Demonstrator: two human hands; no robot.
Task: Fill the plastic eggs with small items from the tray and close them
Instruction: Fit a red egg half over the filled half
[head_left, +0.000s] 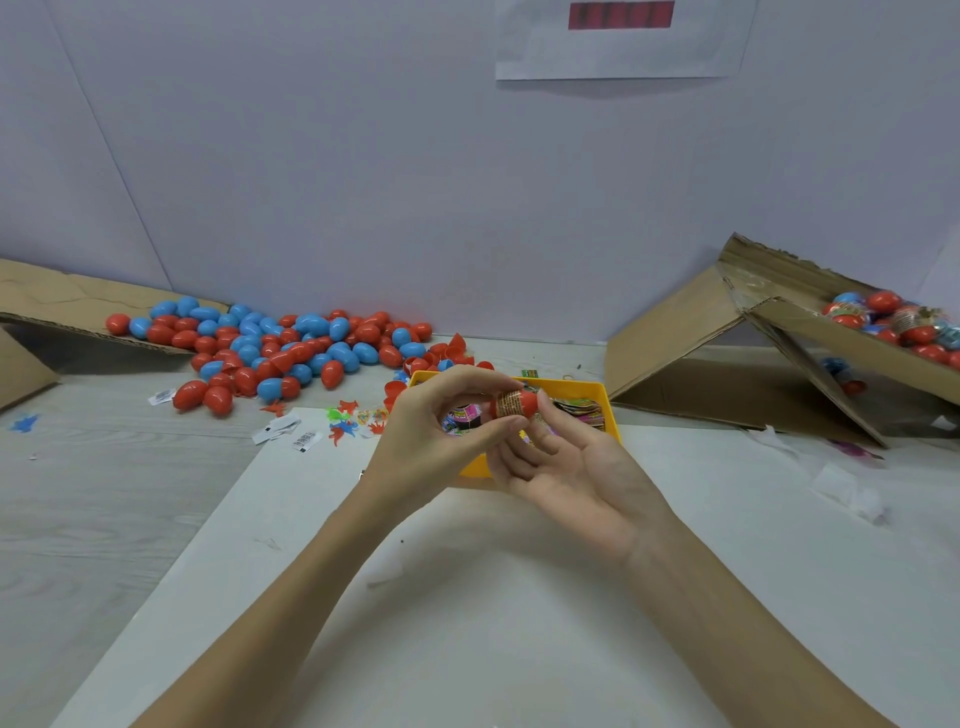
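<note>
Yellow tray (597, 393) is sitting on the bench (104, 499), holding colourful little packets; the box (831, 332) on the right is holding finished eggs. Both hands are pinching one red egg (517, 404) just above the tray, lying sideways, long axis left-right. Left hand (441, 421) fingers are curling round its wrapped end, right hand (566, 462) fingertips gripping the bare end.
</note>
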